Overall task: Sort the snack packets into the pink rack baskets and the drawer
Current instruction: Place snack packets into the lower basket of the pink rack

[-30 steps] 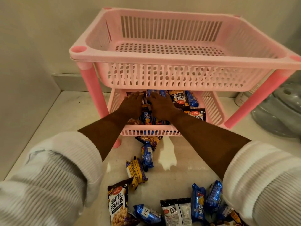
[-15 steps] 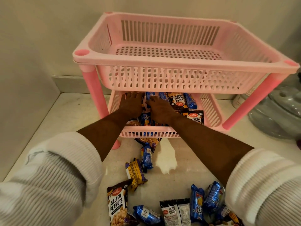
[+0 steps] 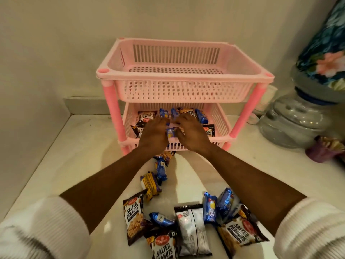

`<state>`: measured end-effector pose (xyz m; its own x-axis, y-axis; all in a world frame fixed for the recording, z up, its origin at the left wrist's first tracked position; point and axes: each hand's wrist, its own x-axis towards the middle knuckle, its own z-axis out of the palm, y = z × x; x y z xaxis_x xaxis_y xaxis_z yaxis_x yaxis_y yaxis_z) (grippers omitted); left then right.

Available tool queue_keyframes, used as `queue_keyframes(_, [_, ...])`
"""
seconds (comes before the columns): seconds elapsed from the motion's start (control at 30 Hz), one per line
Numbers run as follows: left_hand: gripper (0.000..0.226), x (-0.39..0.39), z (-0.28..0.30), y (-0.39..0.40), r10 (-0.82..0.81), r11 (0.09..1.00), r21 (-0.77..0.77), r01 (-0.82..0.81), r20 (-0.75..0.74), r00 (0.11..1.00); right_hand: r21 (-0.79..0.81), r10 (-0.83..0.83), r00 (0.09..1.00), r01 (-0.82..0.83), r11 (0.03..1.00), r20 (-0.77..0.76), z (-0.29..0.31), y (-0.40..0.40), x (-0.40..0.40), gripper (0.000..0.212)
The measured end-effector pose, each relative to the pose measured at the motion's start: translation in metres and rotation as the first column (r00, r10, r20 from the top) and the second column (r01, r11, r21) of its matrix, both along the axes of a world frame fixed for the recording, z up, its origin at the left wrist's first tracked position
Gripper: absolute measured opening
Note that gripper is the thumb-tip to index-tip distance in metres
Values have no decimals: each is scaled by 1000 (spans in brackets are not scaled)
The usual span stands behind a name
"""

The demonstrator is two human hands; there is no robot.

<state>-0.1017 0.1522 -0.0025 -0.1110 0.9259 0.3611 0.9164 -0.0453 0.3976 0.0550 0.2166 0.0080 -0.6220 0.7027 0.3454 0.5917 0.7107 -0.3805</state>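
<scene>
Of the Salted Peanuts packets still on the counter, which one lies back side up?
The silver-white packet in the middle of the front group: it shows its plain back, while its neighbours show printed fronts.

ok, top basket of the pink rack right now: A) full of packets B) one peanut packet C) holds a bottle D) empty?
D: the top basket shows only its bare perforated floor; the packets sit in the lower basket and loose on the counter.
</scene>
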Motion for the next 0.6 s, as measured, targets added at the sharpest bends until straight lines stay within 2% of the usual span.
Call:
queue_keyframes(0.13, [39, 33, -9, -51, -21, 997, 78, 14, 93, 995, 86, 9, 993, 1, 996, -116, -8, -45, 47, 22])
queue_keyframes(0.2, [36, 49, -18, -74, -62, 996, 65, 55, 104, 993, 52, 16, 996, -11, 999, -83, -19, -67, 73, 18])
queue_keyframes(0.3, [28, 69, -34, -104, -111, 992, -42, 117, 139, 984, -115, 19, 999, -13, 993, 51, -40, -93, 109, 19])
queue_keyframes(0.37, [29, 80, -44, -122, -146, 973, -157, 170, 156, 977, -243, 63, 981, -17, 970, 185, -52, -107, 129, 28])
queue_keyframes(0.43, [32, 94, -55, -140, -180, 935, -283, 215, 145, 973, -350, 141, 928, -12, 937, 346, -63, -117, 146, 46])
queue_keyframes(0.53, [45, 114, -68, -165, -185, 883, -426, 197, 71, 980, -355, 168, 835, 35, 934, 525, -73, -125, 161, 78])
queue_keyframes(0.6, [56, 129, -74, -180, -214, 850, -493, 184, -3, 977, -327, 161, 816, 36, 944, 555, -77, -132, 168, 85])
